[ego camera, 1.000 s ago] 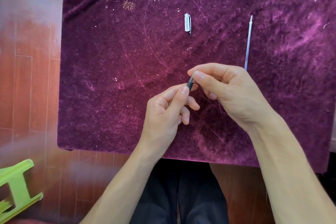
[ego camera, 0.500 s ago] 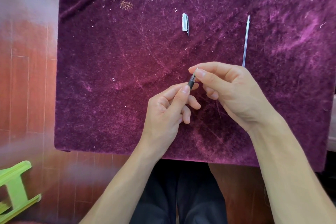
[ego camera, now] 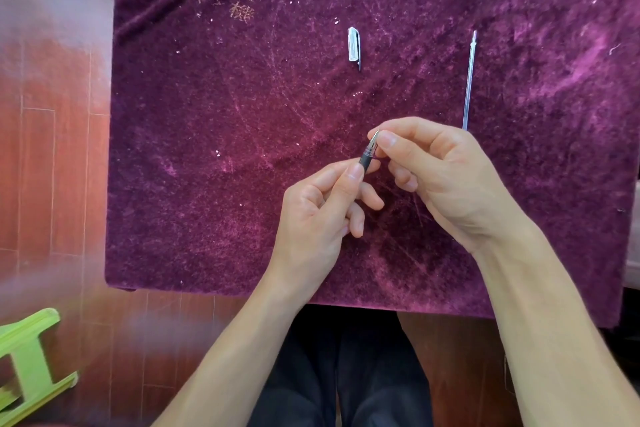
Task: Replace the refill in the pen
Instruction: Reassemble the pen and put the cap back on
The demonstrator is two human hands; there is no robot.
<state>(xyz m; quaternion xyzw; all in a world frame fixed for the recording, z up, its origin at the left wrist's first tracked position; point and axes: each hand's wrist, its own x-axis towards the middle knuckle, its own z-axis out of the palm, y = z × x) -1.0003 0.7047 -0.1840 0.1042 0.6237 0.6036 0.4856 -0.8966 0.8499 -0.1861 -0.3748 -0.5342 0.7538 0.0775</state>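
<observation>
Over the middle of the purple velvet cloth [ego camera: 207,149], my left hand [ego camera: 322,215] grips the dark barrel of the pen [ego camera: 367,157], most of it hidden in the fist. The thumb and forefinger of my right hand [ego camera: 446,177] pinch the pen's metal tip cone [ego camera: 374,140], which points up and away from me. A thin clear refill [ego camera: 469,80] lies straight on the cloth beyond my right hand, its near end hidden behind the knuckles. The clear pen cap [ego camera: 354,47] lies alone farther back, near the centre.
The cloth-covered table ends just in front of my lap. To the left is red-brown wooden floor [ego camera: 52,166], with a lime-green stool [ego camera: 27,367] at the lower left. Small bits of lint and straw-coloured threads [ego camera: 242,10] dot the far left of the cloth.
My hands have stayed in the same grip. A little more of the metal tip cone shows between my right fingertips than before.
</observation>
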